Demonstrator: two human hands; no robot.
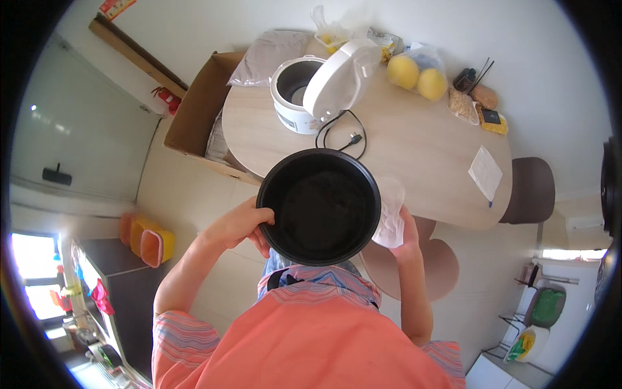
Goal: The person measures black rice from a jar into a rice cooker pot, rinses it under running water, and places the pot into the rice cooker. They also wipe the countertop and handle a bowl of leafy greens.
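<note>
My left hand [248, 223] grips the rim of a black rice cooker inner pot [318, 206], its dark inside facing up. In my right hand [408, 231] is a thin white cloth or tissue [389, 219], to the right of the pot. Beyond the pot, a white rice cooker [297, 114] stands on the table with its lid [340, 80] raised. A black power cord with its plug [356, 139] lies beside the cooker.
Along the wall side of the oval table [423, 146] lie bagged yellow fruit [418, 78], a dark bottle [465, 79] and packets of dry food [462, 105]. A white sheet [486, 172] lies on the right. An open cardboard box [194, 104] is at left, a brown chair [529, 189] at right.
</note>
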